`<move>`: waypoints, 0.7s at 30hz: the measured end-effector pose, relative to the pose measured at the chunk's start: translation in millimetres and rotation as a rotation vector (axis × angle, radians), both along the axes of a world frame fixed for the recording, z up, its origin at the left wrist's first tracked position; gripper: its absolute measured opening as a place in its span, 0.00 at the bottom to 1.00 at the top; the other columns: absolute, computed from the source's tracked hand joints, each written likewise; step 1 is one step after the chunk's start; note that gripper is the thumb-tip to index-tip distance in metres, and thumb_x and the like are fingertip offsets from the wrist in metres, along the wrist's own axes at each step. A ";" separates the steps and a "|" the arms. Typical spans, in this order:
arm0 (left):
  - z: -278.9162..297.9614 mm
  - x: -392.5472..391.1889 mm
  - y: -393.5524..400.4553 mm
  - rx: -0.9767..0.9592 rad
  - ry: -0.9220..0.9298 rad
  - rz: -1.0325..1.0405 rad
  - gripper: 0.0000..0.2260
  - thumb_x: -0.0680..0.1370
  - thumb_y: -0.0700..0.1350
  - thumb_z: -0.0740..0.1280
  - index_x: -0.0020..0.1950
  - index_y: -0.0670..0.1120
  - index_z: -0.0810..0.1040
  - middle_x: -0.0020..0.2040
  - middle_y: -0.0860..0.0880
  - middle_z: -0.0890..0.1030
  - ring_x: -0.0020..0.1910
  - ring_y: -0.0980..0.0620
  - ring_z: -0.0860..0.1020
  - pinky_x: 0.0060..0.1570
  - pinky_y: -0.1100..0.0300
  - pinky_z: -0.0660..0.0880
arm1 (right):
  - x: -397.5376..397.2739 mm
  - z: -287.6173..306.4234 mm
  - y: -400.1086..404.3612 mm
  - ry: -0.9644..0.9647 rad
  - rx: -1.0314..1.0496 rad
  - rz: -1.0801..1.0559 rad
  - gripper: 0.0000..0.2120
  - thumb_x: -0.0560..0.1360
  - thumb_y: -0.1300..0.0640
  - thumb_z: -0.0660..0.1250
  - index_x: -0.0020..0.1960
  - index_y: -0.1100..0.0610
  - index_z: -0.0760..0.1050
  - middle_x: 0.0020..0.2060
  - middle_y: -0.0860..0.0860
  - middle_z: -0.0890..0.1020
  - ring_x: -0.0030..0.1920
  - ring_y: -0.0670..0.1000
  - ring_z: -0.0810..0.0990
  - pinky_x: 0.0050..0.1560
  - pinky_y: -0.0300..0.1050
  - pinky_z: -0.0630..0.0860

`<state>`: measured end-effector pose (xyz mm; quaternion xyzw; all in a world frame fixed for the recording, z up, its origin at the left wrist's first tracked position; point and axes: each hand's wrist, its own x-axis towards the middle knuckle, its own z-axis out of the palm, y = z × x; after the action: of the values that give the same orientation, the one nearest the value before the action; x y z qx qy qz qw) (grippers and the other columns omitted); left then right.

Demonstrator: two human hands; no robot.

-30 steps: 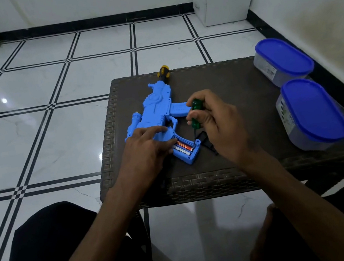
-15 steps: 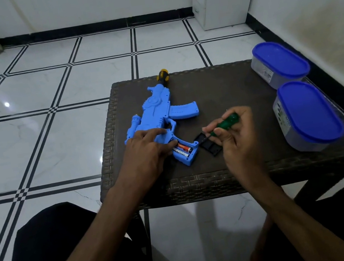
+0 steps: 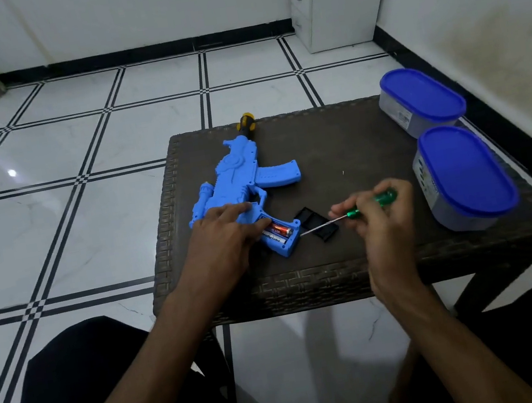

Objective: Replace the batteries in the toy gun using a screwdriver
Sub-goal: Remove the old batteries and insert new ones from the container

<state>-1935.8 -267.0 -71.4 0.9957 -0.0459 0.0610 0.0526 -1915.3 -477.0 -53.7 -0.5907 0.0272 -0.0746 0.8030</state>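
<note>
No text can be read with any certainty. The batteries (image 3: 278, 230) in the toy gun (image 3: 244, 183), open near the front edge of the table (image 3: 352, 139), carry printed lettering: white characters on the red one, dark ones on the white one, all too blurred to make out. The two blue-lidded containers (image 3: 463, 177) along the table's right edge each bear a side label, with small coloured marks and print too small to decipher.

Toy gun (image 3: 239, 174) blue, muzzle tip yellow-black; screwdriver handle (image 3: 384, 198) green; container lids (image 3: 467, 169) blue — floor (image 3: 75, 148) white, black-lined grid.
</note>
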 end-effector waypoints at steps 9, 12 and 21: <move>4.0 -1.7 3.2 -0.290 -0.047 0.083 0.20 0.75 0.48 0.71 0.66 0.50 0.77 0.67 0.53 0.77 0.69 0.48 0.71 0.64 0.49 0.71 | 54.0 45.8 17.6 -0.414 -1.293 0.831 0.15 0.74 0.58 0.71 0.48 0.53 0.63 0.38 0.49 0.76 0.34 0.47 0.72 0.36 0.45 0.71; 2.5 -1.2 5.8 -0.319 -0.040 0.105 0.20 0.74 0.50 0.72 0.65 0.52 0.78 0.66 0.55 0.77 0.70 0.52 0.70 0.64 0.49 0.70 | 60.1 40.4 27.8 -0.462 -1.431 0.925 0.19 0.70 0.58 0.75 0.48 0.54 0.64 0.36 0.44 0.71 0.35 0.42 0.71 0.35 0.37 0.67; 0.9 -0.5 7.8 -0.345 -0.017 0.098 0.18 0.74 0.50 0.72 0.64 0.52 0.79 0.67 0.55 0.76 0.70 0.54 0.71 0.62 0.49 0.72 | 77.5 28.1 46.3 -0.453 -1.430 1.064 0.21 0.68 0.62 0.76 0.45 0.52 0.62 0.37 0.46 0.73 0.38 0.49 0.75 0.43 0.54 0.76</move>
<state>-1936.3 -259.2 -70.6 0.9724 0.0133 0.0789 0.2192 -1837.8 -430.7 -25.6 -0.8526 -0.4586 0.1916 0.1613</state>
